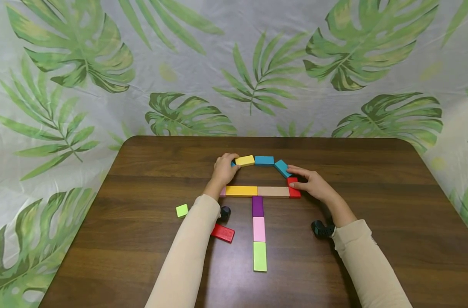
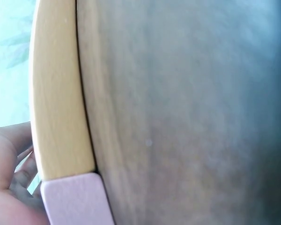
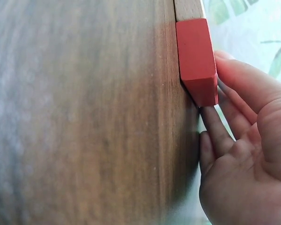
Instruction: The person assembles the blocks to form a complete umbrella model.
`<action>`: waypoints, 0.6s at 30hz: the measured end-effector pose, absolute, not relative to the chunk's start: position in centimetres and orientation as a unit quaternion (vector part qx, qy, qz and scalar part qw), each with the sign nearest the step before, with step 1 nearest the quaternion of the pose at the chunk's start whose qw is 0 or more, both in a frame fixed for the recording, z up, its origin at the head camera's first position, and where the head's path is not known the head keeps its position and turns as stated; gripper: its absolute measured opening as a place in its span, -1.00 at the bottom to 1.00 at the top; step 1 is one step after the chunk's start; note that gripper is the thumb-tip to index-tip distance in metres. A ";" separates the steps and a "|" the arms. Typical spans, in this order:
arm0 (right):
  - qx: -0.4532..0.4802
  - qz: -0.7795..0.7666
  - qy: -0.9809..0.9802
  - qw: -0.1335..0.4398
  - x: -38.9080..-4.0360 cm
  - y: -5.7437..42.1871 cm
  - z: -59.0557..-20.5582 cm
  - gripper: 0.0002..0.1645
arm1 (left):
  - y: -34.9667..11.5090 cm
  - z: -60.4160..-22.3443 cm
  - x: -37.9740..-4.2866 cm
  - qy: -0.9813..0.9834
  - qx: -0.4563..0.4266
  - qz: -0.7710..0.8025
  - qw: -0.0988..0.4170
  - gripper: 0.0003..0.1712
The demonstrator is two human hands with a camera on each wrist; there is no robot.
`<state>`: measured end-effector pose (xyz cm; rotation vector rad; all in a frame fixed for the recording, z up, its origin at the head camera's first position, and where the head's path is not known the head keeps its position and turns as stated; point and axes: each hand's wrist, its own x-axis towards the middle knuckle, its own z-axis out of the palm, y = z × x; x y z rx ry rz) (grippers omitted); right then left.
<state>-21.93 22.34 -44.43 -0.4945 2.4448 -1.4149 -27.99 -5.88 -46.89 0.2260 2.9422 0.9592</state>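
My left hand [image 1: 223,169] is at the left end of a curved row of blocks, finger and thumb pinching a mostly hidden blue block [image 1: 233,164]. Beside it lies a yellow block [image 1: 245,161], followed by a flat blue block [image 1: 264,161] and a slanted blue block [image 1: 282,168]. My right hand [image 1: 315,185] reaches in from the right, its extended fingers at the slanted block's lower end. Its thumb touches the red block [image 1: 292,183], also seen in the right wrist view. An orange-yellow block [image 1: 241,191] and a beige block [image 1: 273,191] form a straight row below.
Below that row, a purple block [image 1: 258,206], a pink block [image 1: 259,229] and a green block [image 1: 260,256] run toward me. A loose lime block [image 1: 182,210] and a red block [image 1: 223,233] lie near my left sleeve. A leaf-patterned cloth [image 1: 257,81] hangs behind the table.
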 end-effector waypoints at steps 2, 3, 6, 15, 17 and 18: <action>-0.172 -0.491 0.843 0.139 -22.2 22.6 -45.0 -0.40 | -5.9 -46.8 -28.0 0.948 0.073 0.310 0.023 -0.61; -0.171 -0.492 0.842 0.139 -22.4 22.7 -45.4 -0.39 | -5.9 -46.8 -27.9 0.947 0.073 0.311 0.024 -0.61; -0.172 -0.489 0.844 0.136 -23.0 23.2 -46.5 -0.38 | -5.9 -46.7 -27.9 0.947 0.074 0.310 0.027 -0.60; -0.170 -0.487 0.847 0.130 -23.2 23.5 -47.2 -0.36 | -6.0 -46.4 -27.8 0.949 0.077 0.304 0.034 -0.57; -0.169 -0.490 0.844 0.134 -23.0 23.3 -46.6 -0.37 | -5.9 -46.3 -27.8 0.951 0.080 0.296 0.034 -0.55; -0.169 -0.492 0.843 0.136 -22.9 23.1 -46.2 -0.38 | -5.8 -46.2 -27.8 0.953 0.083 0.291 0.033 -0.54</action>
